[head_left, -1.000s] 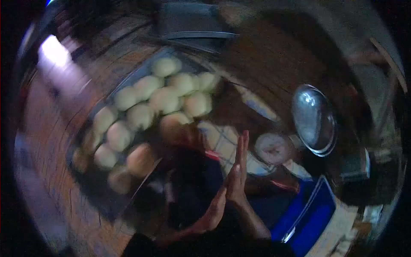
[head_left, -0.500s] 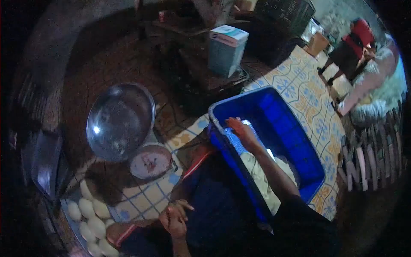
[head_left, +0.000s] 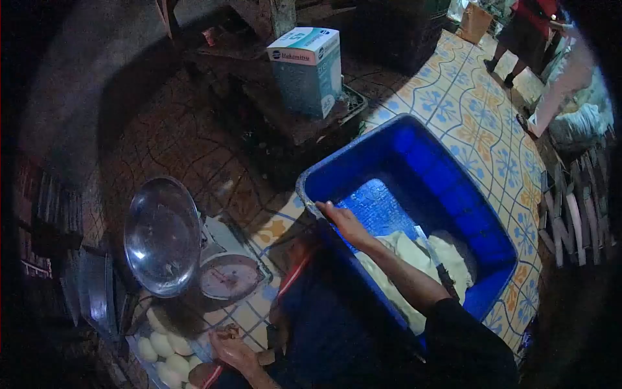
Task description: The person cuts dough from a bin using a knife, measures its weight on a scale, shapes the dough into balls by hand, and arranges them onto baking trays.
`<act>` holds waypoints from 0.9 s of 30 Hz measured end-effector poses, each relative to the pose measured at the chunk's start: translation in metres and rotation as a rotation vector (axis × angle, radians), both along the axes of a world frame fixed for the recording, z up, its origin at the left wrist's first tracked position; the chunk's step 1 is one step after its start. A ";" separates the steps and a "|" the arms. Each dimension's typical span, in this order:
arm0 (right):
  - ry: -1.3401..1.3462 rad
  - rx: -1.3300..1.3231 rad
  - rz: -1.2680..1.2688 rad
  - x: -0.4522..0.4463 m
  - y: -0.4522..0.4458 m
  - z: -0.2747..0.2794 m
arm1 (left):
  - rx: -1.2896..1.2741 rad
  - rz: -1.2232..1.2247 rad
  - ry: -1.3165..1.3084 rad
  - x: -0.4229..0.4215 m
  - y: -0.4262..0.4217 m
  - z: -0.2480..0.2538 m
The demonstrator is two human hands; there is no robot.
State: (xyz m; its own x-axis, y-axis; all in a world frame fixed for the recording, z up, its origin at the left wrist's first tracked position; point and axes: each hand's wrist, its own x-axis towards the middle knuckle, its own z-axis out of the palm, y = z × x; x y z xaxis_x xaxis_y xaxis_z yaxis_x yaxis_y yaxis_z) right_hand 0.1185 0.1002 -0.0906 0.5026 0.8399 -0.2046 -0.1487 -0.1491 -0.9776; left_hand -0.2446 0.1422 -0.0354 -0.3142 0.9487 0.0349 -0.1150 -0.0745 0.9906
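My right hand (head_left: 348,227) is at the near left rim of a deep blue tub (head_left: 447,178), fingers stretched out and holding nothing. Inside the tub lies a mass of pale dough (head_left: 398,256), partly covered by my right forearm. A knife (head_left: 446,277) with a dark handle and a light blade rests on the dough. My left hand (head_left: 233,350) hovers low beside several round dough balls (head_left: 170,360), its fingers loosely bent and nothing visible in them. Just beyond it stands a scale (head_left: 228,279) with a shiny metal pan (head_left: 162,236).
A white and teal box (head_left: 301,81) stands on a dark low surface beyond the tub. Patterned tiles (head_left: 466,97) cover the floor. At the upper right is a person (head_left: 525,39) near a pale sack (head_left: 580,120). Wood pieces (head_left: 576,214) are stacked at right; metal pans (head_left: 97,292) are at left.
My right hand has moved from over the tub's inside to its near left rim. My left hand has moved left and down, closer to the dough balls. The camera view has shifted.
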 end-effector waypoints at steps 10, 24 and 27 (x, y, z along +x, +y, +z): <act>-0.098 -0.099 -0.047 -0.009 -0.013 0.003 | 0.123 -0.240 0.485 -0.095 0.044 -0.085; -0.329 0.301 0.315 -0.092 0.042 0.182 | 0.164 -0.051 -0.088 -0.013 0.156 0.029; -0.618 0.269 0.908 -0.141 0.131 0.212 | -0.149 -0.137 -0.332 -0.008 0.181 0.037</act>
